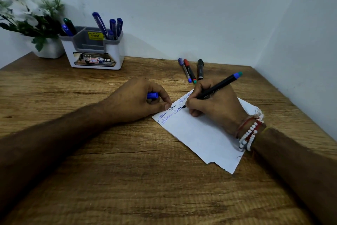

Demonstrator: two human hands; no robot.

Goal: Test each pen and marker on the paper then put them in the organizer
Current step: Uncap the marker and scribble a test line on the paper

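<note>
My right hand (213, 104) grips a black marker with a blue end (221, 83), its tip touching the white paper (204, 137) among blue scribbles. My left hand (138, 99) holds a blue cap (152, 95) in curled fingers, with the thumb pressing the paper's left corner. Three more lie on the table behind the paper: a blue pen (185, 70), a red-capped marker (190, 70) and a black marker (200, 69). The white and grey organizer (94, 55) stands at the back left with several blue pens and a green marker in it.
A white pot with artificial flowers (31, 22) stands left of the organizer. The wooden table (127, 179) sits in a corner, with walls behind and along its right edge. Beaded bracelets circle my right wrist.
</note>
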